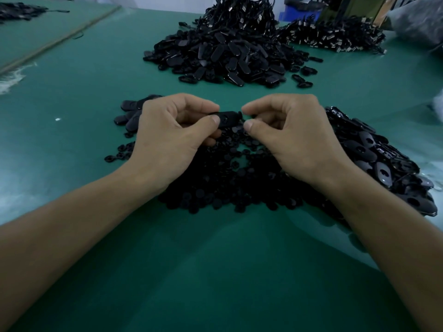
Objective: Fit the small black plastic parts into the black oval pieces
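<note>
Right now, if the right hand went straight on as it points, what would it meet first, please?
The right hand would most likely meet the black oval plastic piece that the left hand pinches.

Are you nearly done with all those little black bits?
Not nearly. Done: perhaps the few oval pieces beside the left hand, though I cannot tell. In hand: the left hand holds one oval piece while the right hand pinches a small part at its end. Left: a big pile of small parts and a heap of ovals on the right.
</note>
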A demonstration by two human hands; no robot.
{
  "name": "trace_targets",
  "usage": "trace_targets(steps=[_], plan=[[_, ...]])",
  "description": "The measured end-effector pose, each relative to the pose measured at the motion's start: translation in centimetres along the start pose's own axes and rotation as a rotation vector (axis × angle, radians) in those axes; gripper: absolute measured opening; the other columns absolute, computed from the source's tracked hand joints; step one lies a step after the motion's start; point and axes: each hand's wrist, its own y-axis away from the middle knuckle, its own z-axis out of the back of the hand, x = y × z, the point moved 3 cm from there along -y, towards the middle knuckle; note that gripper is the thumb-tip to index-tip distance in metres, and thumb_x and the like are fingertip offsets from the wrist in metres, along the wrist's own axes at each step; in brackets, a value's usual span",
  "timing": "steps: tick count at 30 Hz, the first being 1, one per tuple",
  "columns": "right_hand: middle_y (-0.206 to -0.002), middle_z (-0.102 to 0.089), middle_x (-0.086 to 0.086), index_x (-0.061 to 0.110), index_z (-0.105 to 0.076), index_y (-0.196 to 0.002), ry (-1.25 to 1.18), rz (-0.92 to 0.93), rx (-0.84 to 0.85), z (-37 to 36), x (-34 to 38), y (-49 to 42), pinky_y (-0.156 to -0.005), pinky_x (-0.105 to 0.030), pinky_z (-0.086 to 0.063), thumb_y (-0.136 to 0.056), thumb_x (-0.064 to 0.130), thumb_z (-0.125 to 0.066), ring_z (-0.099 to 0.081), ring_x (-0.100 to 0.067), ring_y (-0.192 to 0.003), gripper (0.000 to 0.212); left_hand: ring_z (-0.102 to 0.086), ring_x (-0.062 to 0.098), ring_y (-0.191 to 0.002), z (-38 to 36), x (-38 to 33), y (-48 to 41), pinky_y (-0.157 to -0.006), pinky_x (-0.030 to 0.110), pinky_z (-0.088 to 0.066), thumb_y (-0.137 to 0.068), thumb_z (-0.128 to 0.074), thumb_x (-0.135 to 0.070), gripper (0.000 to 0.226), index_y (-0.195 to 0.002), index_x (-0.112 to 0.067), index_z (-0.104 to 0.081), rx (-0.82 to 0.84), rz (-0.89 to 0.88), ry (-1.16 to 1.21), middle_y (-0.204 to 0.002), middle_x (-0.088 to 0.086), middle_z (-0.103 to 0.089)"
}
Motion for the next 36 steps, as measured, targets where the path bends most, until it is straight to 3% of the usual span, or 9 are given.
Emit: trace_targets(steps=[6, 10, 13, 16, 23, 28, 31, 33, 36], plan=[[-0.067, -0.065, 0.014, 0.024, -0.076, -0.086, 0.092, -0.010, -0.004, 0.1, -0.3, 0.1, -0.054, -0.006, -0.042, -0.091, 0.011, -0.066, -0.057, 0.005, -0.056, 0.017, -0.074, 0.015, -0.069, 0.1, 0.1, 0.0, -0.064, 0.021, -0.057, -0.086, -0.074, -0.009, 0.010, -0.087, -0.019, -0.072, -0.023, -0.001, 0.003, -0.073, 0.000, -0.075], [-0.079, -0.059, 0.021, 0.019, -0.076, -0.104, 0.272, 0.011, 0.113, -0.3, -0.5, 0.3, -0.065, 0.003, -0.039, -0.093, 0.015, -0.065, -0.054, 0.019, -0.070, 0.015, -0.073, 0.015, -0.069, 0.3, 0.1, -0.1, -0.065, 0.021, -0.057, -0.088, -0.072, -0.009, 0.008, -0.089, -0.017, -0.071, -0.066, 0.010, 0.032, -0.072, 0.000, -0.074], [-0.094, -0.061, 0.012, 0.025, -0.074, -0.115, 0.400, 0.053, 0.202, -1.0, -0.4, 0.4, -0.070, -0.008, -0.041, -0.094, 0.031, -0.067, -0.055, 0.004, -0.076, 0.022, -0.072, 0.014, -0.069, 0.3, 0.0, 0.0, -0.065, 0.022, -0.058, -0.088, -0.072, -0.010, 0.008, -0.088, -0.018, -0.071, -0.076, 0.013, 0.032, -0.072, -0.001, -0.074], [-0.105, -0.065, 0.006, 0.028, -0.074, -0.113, 0.428, 0.046, 0.221, -1.4, -0.4, 0.3, -0.080, -0.023, -0.047, -0.095, 0.031, -0.066, -0.059, -0.008, -0.087, 0.020, -0.072, 0.015, -0.069, 0.2, -0.1, 0.0, -0.065, 0.023, -0.058, -0.087, -0.072, -0.011, 0.007, -0.088, -0.018, -0.071, -0.071, 0.009, 0.027, -0.072, -0.001, -0.074], [-0.088, -0.062, 0.012, 0.024, -0.075, -0.095, 0.399, 0.027, 0.228, -1.5, -0.2, 0.3, -0.080, -0.027, -0.052, -0.096, 0.025, -0.066, -0.061, -0.008, -0.082, 0.009, -0.072, 0.015, -0.067, 0.1, -0.3, 0.1, -0.063, 0.023, -0.058, -0.088, -0.072, -0.006, 0.012, -0.086, -0.018, -0.071, -0.065, -0.004, 0.015, -0.070, -0.001, -0.073], [-0.097, -0.069, 0.005, 0.019, -0.073, -0.097, 0.369, 0.029, 0.226, -1.6, -0.2, 0.3, -0.084, -0.037, -0.055, -0.102, 0.028, -0.055, -0.065, -0.014, -0.088, 0.021, -0.072, 0.015, -0.068, 0.2, -0.3, 0.1, -0.063, 0.022, -0.057, -0.089, -0.072, -0.006, 0.012, -0.086, -0.018, -0.071, -0.066, 0.003, 0.017, -0.070, 0.000, -0.073], [-0.093, -0.067, 0.010, 0.023, -0.072, -0.100, 0.327, 0.054, 0.226, -1.6, 0.1, 0.4, -0.078, -0.030, -0.054, -0.098, 0.034, -0.061, -0.062, -0.007, -0.085, 0.016, -0.072, 0.015, -0.067, 0.2, -0.2, 0.0, -0.063, 0.022, -0.057, -0.088, -0.072, -0.007, 0.011, -0.086, -0.018, -0.071, -0.076, 0.014, 0.032, -0.071, 0.001, -0.074], [-0.087, -0.062, 0.014, 0.026, -0.072, -0.102, 0.332, 0.063, 0.278, -1.7, 0.1, 0.5, -0.072, -0.017, -0.048, -0.093, 0.038, -0.068, -0.059, -0.002, -0.081, 0.015, -0.072, 0.015, -0.068, 0.2, -0.1, 0.0, -0.063, 0.022, -0.057, -0.088, -0.073, -0.008, 0.010, -0.086, -0.018, -0.071, -0.078, 0.015, 0.029, -0.071, 0.001, -0.074], [-0.079, -0.058, 0.017, 0.025, -0.074, -0.096, 0.335, 0.064, 0.280, -1.7, 0.2, 0.5, -0.063, -0.003, -0.039, -0.093, 0.029, -0.071, -0.053, 0.004, -0.072, 0.006, -0.073, 0.015, -0.068, 0.1, -0.1, 0.1, -0.063, 0.023, -0.057, -0.087, -0.072, -0.008, 0.009, -0.087, -0.018, -0.071, -0.072, 0.009, 0.024, -0.071, 0.000, -0.073]])
